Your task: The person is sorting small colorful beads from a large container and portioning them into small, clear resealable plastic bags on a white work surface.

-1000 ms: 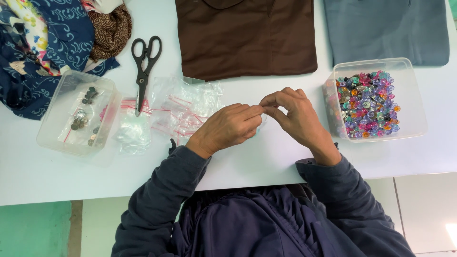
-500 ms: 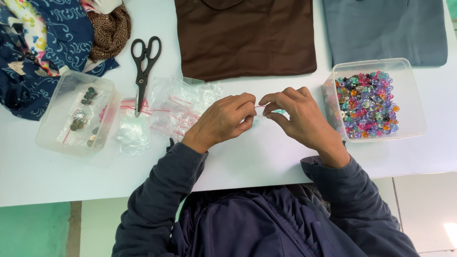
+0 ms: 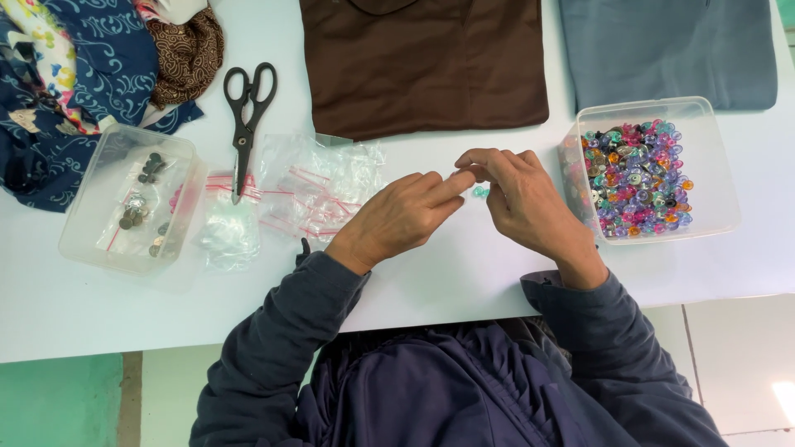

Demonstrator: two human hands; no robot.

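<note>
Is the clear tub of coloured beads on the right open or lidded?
Open. The bead tub shows no lid on top, and the beads fill only its left part; the right is bare.

Two clear plastic tubs [image 3: 654,170] [image 3: 128,199], one pair of scissors [image 3: 246,116], two folded cloths [image 3: 422,62] [image 3: 671,50], two hands [image 3: 406,217] [image 3: 526,203].

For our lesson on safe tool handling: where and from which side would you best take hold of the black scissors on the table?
Grip the black scissors by the two finger loops, which lie at the far end, toward the brown cloth. The blades are closed and point back toward the person, their tip resting on the clear bags. Coming from the far side, or from above, keeps fingers off the blades.
</note>
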